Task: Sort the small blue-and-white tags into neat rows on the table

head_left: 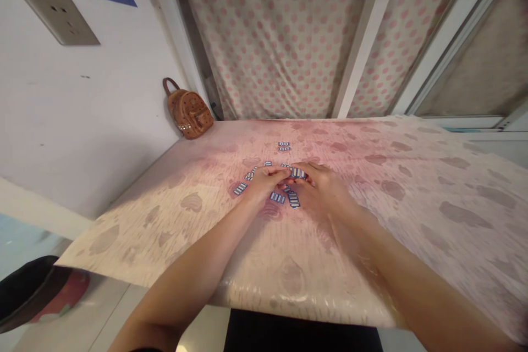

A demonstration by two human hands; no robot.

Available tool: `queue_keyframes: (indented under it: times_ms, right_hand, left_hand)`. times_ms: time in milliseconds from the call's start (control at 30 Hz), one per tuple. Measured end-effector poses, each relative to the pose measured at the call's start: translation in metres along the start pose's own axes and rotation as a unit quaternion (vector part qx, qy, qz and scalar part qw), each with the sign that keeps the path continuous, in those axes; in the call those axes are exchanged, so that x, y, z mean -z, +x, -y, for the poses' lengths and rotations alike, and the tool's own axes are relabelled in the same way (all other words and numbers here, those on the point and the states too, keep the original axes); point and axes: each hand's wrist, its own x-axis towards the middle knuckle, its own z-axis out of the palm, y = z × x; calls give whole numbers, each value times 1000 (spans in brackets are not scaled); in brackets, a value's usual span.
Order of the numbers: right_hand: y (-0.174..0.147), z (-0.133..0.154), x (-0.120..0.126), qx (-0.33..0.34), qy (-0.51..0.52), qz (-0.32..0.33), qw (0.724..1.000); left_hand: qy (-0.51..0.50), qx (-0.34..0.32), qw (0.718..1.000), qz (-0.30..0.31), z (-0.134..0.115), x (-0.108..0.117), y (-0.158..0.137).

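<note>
The cards [293, 199] are striped blue and white; the tablecloth [198, 176], pinkish (with greyish blotches).

Striped pieces [297, 172] between left hand [266, 180] and right hand [325, 180], above patterned tablecloth [355, 231]

Soft light, glare on tablecloth [330, 296], stretched edges, slight blur

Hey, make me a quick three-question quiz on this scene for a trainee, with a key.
1. True or false: the brown bag lies between the left hand and the right hand.
2. What pattern is on the curtain behind the table? A) checks B) dots C) zigzags
3. Fill in: the striped piece at the right hand's fingers is white and ____.

Key: 1 false, it sits at the table's far left corner; 2 B; 3 blue.
</note>
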Motion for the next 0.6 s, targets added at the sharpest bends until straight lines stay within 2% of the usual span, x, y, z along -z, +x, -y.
queue_keyframes:
  times_ms: [100, 200, 333, 433, 533, 600]
  right_hand:
    - [-1, 1, -3, -7, 6, -13, 1000]
    - [-3, 3, -5, -56, 32, -29, 997]
    - [-2, 4, -5, -133, 151, -50, 978]
    - [-1, 5, -1, -131, 199, -67, 969]
    - [-1, 3, 0, -108, 170, -91, 975]
    - [-2, 1, -1, -108, 139, -90, 980]
  left_hand:
    - [3, -4, 1000, -2, -1, -1, 0]
    - [6, -23, 999, -32, -1, -5, -1]
    - [12, -70, 995, -70, -1, -8, -2]
    - [28, -99, 993, -51, 0, -8, -1]
    - [94, -153, 983, -48, 0, -7, -1]
    - [166, -195, 965, -62, 0, -6, -2]
